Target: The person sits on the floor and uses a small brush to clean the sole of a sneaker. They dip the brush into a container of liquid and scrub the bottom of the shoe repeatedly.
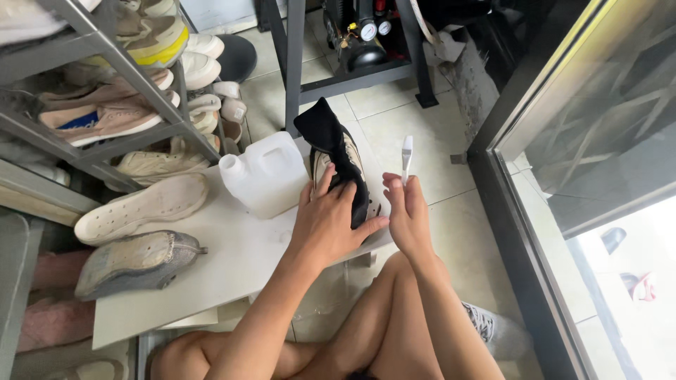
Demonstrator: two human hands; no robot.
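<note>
Left hand (327, 222) lay spread over a black-and-cream high-top sneaker (340, 158), pinning it to the white counter (232, 267) beside a white plastic jug (267, 172). Right hand (407, 211) was closed on a small white brush (406, 155), bristles up, just beside the shoe. Sneaker probably part-cleaned, hard to tell; two upturned sneakers (141, 232) sat untouched at left.

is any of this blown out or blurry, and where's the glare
Head view: the lower right corner behind the glass door is overexposed; the glass shows dim reflections; the left hand on the black-and-cream shoe and the right hand holding the small brush look sharp; straight rack bars lean toward the edges, wide-angle distortion.
</note>
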